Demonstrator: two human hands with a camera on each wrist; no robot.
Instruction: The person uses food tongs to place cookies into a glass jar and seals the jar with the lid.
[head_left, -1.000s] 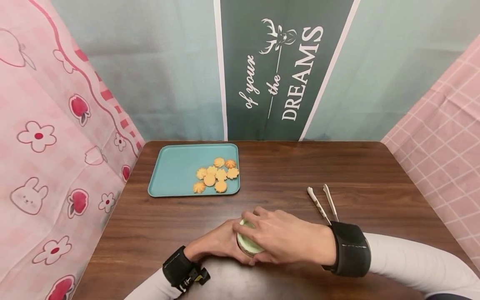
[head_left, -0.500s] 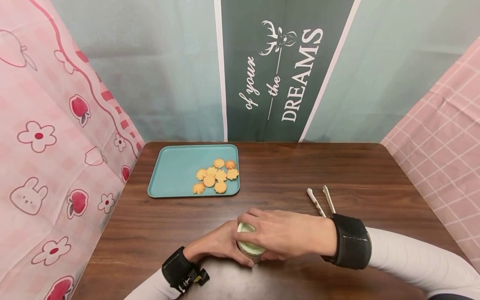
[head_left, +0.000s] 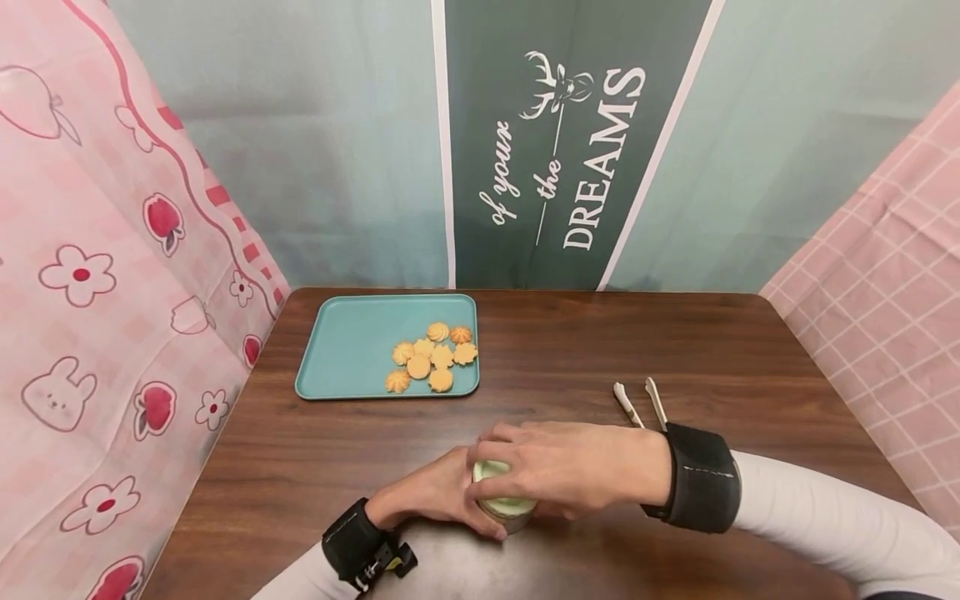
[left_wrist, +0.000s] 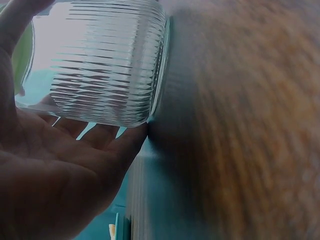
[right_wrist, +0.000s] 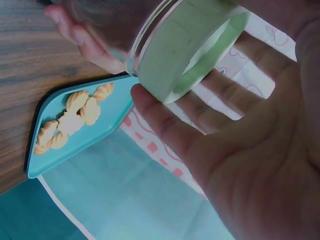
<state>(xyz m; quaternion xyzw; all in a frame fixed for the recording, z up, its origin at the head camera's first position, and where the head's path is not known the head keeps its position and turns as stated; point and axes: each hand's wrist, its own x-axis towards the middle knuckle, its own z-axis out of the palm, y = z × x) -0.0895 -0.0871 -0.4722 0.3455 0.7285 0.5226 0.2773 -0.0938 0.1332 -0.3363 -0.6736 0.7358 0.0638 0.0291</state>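
A clear ribbed glass jar (left_wrist: 100,65) with a pale green lid (right_wrist: 172,55) stands near the front of the table in the head view. My left hand (head_left: 441,493) grips the jar's body, thumb on the near side and fingers round the far side. From above, my right hand (head_left: 573,468) holds the lid's rim between spread fingers and thumb. The left wrist view shows the jar's base close by the wooden surface. In the right wrist view, the lid sits on the jar's mouth, with left-hand fingertips on the glass below it.
A teal tray (head_left: 352,346) at the back left bears several golden piped cookies (head_left: 418,366) on its right side. Two slim white-handled utensils (head_left: 627,403) lie to the right, their lower ends hidden behind the right wrist. Curtains border the wooden table (head_left: 705,358).
My right hand has turned slightly around the lid, its fingers shifting position. The left hand keeps its grip on the jar. The whole head view has slid down a little.
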